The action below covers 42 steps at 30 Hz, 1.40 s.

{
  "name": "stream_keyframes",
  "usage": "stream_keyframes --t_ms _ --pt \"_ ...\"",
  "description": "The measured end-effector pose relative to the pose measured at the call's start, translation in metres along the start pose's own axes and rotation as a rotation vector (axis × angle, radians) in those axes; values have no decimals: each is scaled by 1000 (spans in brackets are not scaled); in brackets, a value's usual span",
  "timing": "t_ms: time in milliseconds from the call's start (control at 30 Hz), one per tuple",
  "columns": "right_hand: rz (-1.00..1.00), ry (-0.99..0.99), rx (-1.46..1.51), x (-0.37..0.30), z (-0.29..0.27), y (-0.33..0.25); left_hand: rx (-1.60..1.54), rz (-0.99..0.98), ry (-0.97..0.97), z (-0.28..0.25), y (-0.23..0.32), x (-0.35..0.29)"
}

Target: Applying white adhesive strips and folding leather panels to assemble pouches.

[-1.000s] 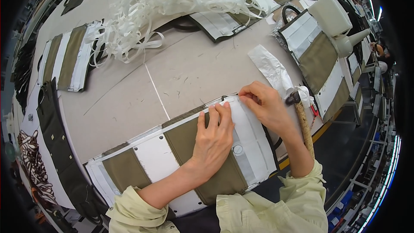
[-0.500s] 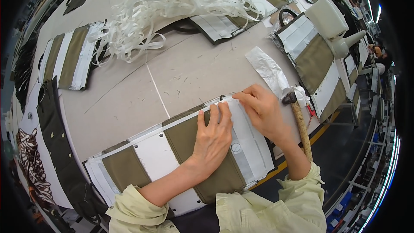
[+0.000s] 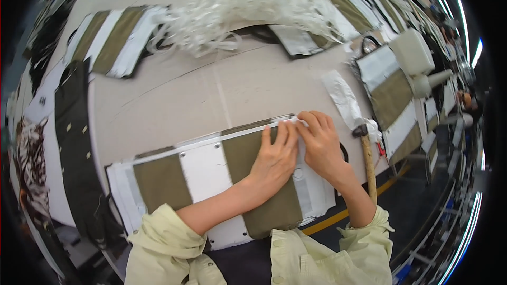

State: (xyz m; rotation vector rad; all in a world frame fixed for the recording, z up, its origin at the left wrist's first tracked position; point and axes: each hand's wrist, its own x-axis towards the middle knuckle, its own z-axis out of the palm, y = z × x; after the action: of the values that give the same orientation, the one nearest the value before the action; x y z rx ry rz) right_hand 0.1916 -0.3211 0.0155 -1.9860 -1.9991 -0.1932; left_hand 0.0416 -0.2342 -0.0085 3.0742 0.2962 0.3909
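Observation:
A panel with olive and white stripes (image 3: pixel 268 200) lies in front of me on the table, small dark studs along its white middle stripe. Along its far edge runs a narrow white strip (image 3: pixel 206 144). My left hand (image 3: pixel 274 161) rests on the panel with fingers stretched to that edge, their tips pressing on the strip and the thumb apart. Right beside it, near the far right corner, my right hand (image 3: pixel 320 145) is closed, fingertips pinching the end of the white strip. The fingers partly hide that corner.
A heap of white ribbon (image 3: pixel 248 5) covers the far table. Similar striped panels lie far left (image 3: pixel 113 37) and right (image 3: pixel 388 89). To the right are a hammer-like tool with a wooden handle (image 3: pixel 368 166) and a white nozzled bottle (image 3: pixel 412 53). A dark fabric piece (image 3: pixel 76 142) hangs leftward.
The view has shifted, so the table items sit further right. My right hand has come closer to my left, and the fingertips of both now nearly meet on the strip.

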Motion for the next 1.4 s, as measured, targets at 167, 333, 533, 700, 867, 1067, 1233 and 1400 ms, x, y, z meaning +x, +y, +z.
stream_keyframes --t_ms 167,333,533,700,867,1067,1233,1400 --pt "36 13 65 -8 9 -13 -43 -28 3 -22 -13 -48" --pt "-30 -53 -17 -4 11 -20 21 -199 -100 -56 -59 -135" --pt "-8 -82 62 27 -5 -58 11 -417 -58 -85 -92 -220" --pt "-183 -70 391 80 20 -128 31 -454 30 -85 -109 -229" --pt "-313 -30 437 128 64 -171 8 -474 91 -78 -114 -227" --pt "-339 -43 376 146 89 -178 32 -508 83 -73 -113 -229" --pt "-578 0 179 148 93 -173 12 -527 86 -71 -112 -230" --pt "-612 126 57 145 100 -180 -11 -539 62 -73 -113 -230"
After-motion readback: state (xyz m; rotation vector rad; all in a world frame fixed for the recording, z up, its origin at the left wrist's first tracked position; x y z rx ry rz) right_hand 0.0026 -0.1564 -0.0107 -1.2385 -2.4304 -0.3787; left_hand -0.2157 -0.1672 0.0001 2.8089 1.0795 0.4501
